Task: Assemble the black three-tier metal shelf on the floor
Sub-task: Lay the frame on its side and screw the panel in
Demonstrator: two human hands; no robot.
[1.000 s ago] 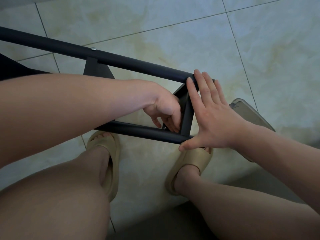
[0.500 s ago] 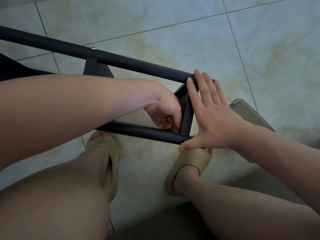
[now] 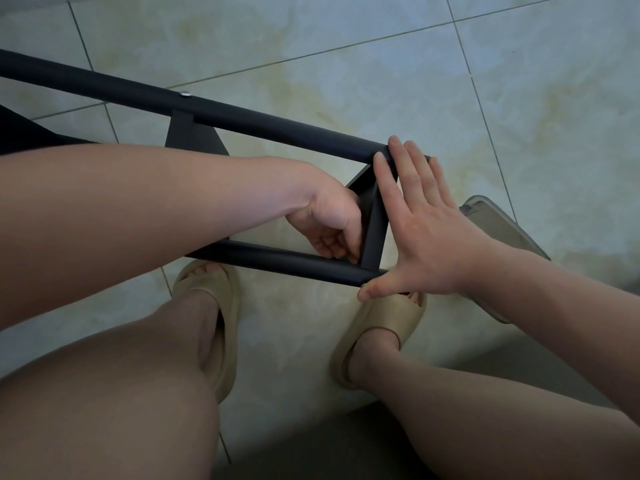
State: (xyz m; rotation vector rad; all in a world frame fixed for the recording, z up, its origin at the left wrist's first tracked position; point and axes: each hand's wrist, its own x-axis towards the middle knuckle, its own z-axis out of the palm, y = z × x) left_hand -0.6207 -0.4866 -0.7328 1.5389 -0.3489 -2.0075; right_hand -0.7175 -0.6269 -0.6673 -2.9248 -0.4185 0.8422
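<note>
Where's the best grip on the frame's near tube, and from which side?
Probably its bare stretch left of the left hand, wrapping from above: the near tube is round, sits clear of the floor, and its right end is taken by the right hand.

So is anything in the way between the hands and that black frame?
Nothing visible. The right hand lies flat against the end crossbar of the black frame; the left hand is curled inside that corner, touching it.

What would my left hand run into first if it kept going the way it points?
Likely the short black crossbar; the left hand looks right against it, with the right hand flat on its far side. Depth is unclear.
</note>
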